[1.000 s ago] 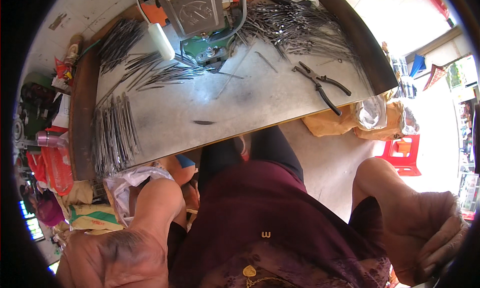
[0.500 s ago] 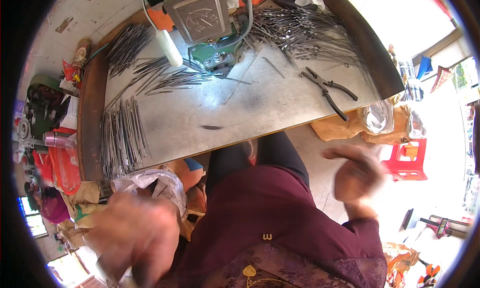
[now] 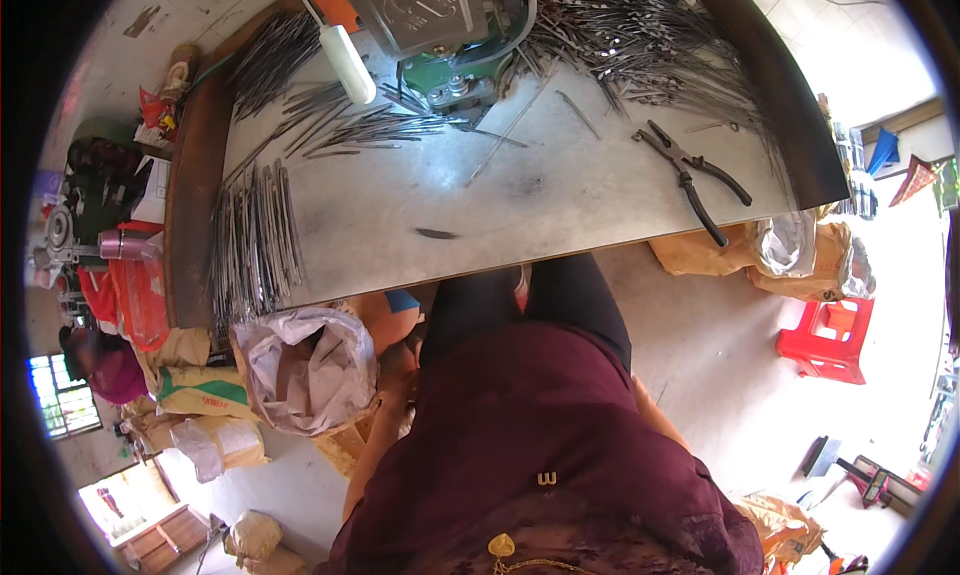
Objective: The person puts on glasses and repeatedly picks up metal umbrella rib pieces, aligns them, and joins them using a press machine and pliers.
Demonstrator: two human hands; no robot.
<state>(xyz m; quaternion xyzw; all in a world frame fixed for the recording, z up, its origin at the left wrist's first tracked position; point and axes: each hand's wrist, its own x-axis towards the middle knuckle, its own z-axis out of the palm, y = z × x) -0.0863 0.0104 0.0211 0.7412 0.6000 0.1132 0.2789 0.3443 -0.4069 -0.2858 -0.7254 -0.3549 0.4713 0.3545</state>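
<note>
My left hand [image 3: 400,372] hangs low beside my left thigh, close to a sack with a white liner [image 3: 345,370]; its fingers are hidden. On the other side my right forearm [image 3: 655,412] reaches down along my hip, and the hand itself is out of sight behind my body. Neither hand is at the metal-topped table [image 3: 370,205]. Black-handled pliers [image 3: 690,170] lie spread near the table's right front edge. Thin dark metal rods lie in a neat bundle [image 3: 255,240] at the left and in a large heap [image 3: 650,50] at the far right.
A green machine [image 3: 460,80] with a white lamp [image 3: 347,65] stands at the table's far middle. A raised dark rim [image 3: 790,85] bounds the right side. Brown sacks [image 3: 705,250] sit under the right edge, with a red stool [image 3: 828,340] beyond.
Both hands, blurred and raised out to the sides before, have dropped beside my thighs. The view has shifted slightly. Pliers and rods keep their places on the table.
</note>
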